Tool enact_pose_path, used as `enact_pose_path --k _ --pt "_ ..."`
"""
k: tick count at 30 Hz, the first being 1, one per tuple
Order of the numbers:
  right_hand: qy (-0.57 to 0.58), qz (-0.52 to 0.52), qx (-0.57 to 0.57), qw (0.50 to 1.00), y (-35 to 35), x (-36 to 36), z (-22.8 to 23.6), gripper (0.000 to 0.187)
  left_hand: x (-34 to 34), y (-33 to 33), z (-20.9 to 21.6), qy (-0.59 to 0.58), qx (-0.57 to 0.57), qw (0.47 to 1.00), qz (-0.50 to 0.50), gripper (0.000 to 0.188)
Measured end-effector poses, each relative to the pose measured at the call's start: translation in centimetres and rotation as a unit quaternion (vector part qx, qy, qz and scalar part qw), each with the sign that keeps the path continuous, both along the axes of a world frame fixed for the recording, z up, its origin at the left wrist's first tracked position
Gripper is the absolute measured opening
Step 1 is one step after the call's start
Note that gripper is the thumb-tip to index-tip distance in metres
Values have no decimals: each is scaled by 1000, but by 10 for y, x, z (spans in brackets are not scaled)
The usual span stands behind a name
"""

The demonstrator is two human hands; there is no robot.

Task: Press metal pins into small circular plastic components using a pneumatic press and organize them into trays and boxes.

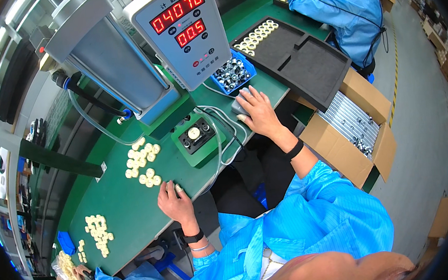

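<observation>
My left hand (pixel 176 204) rests at the near edge of the green table, fingers loosely bent and slightly apart, holding nothing. Just beyond its fingertips lies a loose group of round cream-coloured parts (pixel 150 179). My right hand (pixel 262 116) is stretched out over a small grey box (pixel 239 106), its fingers extended on top and the thumb along the near side. Between my hands, a black fixture (pixel 197 136) on a green base holds one cream round part (pixel 193 133). Above the fixture stands a press with a silver cylinder (pixel 122 69).
A white counter box (pixel 183 42) with red digits stands beside a blue bin (pixel 237 74) of metal rings. Farther right are a black tray (pixel 301 53) with cream parts and an open carton (pixel 336 146). Grey cables (pixel 229 139) cross the table. Co-workers in blue sit at both ends.
</observation>
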State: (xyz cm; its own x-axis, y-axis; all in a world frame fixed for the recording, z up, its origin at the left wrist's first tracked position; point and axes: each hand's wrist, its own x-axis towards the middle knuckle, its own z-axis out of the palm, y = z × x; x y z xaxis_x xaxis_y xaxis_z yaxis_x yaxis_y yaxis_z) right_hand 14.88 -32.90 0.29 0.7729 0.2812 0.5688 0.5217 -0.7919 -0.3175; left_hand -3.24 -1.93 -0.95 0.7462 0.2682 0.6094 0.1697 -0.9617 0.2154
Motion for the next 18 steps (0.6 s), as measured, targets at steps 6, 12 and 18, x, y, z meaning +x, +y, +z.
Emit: enact_pose_path --k 6,12,18 --pt "-3 -2 -14 1000 2 -2 2 58 -1 3 -4 2 -8 1000 -5 25" --pt "-7 -6 -27 1000 3 0 2 61 -1 0 -1 1 -8 1000 -2 26" --pt "-7 6 -25 1000 4 1 2 62 -2 1 -3 3 -2 1000 2 26"
